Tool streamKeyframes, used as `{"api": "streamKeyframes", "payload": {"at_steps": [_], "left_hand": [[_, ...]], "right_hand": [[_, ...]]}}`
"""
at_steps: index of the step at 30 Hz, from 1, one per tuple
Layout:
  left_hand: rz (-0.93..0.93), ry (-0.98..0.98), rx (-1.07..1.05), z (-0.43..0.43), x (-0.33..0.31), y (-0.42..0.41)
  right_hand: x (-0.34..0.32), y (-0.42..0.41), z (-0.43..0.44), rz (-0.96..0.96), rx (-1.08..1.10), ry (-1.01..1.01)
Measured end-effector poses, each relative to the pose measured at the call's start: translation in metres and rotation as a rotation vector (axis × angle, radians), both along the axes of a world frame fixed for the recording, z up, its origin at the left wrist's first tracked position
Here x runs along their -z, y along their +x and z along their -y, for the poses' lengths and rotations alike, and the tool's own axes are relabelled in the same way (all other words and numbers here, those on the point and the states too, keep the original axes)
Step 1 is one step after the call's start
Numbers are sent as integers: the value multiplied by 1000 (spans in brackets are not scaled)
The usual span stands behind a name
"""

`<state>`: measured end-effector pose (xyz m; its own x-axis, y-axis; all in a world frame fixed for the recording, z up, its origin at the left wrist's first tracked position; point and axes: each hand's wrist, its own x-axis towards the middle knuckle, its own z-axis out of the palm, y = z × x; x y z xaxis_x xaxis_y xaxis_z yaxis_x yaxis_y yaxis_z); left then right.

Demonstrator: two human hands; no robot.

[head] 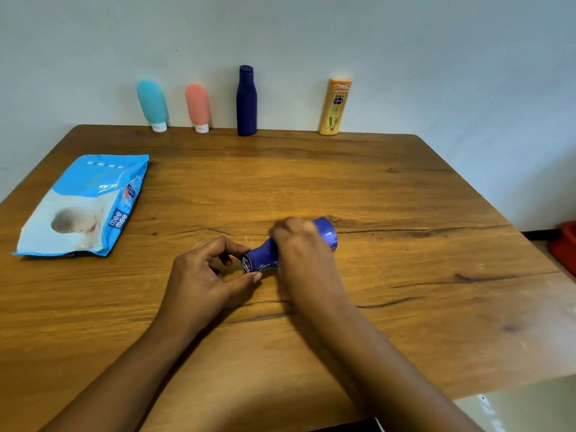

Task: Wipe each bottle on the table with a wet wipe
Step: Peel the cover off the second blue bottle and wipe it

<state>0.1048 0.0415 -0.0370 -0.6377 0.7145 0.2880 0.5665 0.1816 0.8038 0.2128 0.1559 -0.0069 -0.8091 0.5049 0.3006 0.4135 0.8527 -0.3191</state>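
Observation:
A blue bottle (325, 230) lies on its side near the middle of the wooden table (405, 244), cap towards me. My left hand (199, 275) pinches the capped end between thumb and fingers. My right hand (299, 247) is closed over the bottle's body and is blurred; no wet wipe shows under it. Against the back wall stand a teal tube (152, 104), a pink tube (198, 107), a dark blue bottle (246, 101) and a yellow lotion bottle (336, 106).
A blue and white pack of wet wipes (84, 207) lies flat at the table's left side. Something red (565, 244) sits on the floor past the right edge. The table's near right corner ends at about the lower right.

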Motion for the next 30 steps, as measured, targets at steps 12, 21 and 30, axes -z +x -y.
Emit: {"api": "streamKeyframes", "payload": {"at_steps": [12, 21, 30], "left_hand": [[32, -9, -11, 0, -5, 3], [162, -51, -38, -2, -5, 2], [250, -52, -43, -4, -10, 4]], "right_hand": [[1, 13, -34, 12, 172, -48], [13, 23, 4, -9, 42, 7], [5, 12, 34, -23, -116, -24]]}}
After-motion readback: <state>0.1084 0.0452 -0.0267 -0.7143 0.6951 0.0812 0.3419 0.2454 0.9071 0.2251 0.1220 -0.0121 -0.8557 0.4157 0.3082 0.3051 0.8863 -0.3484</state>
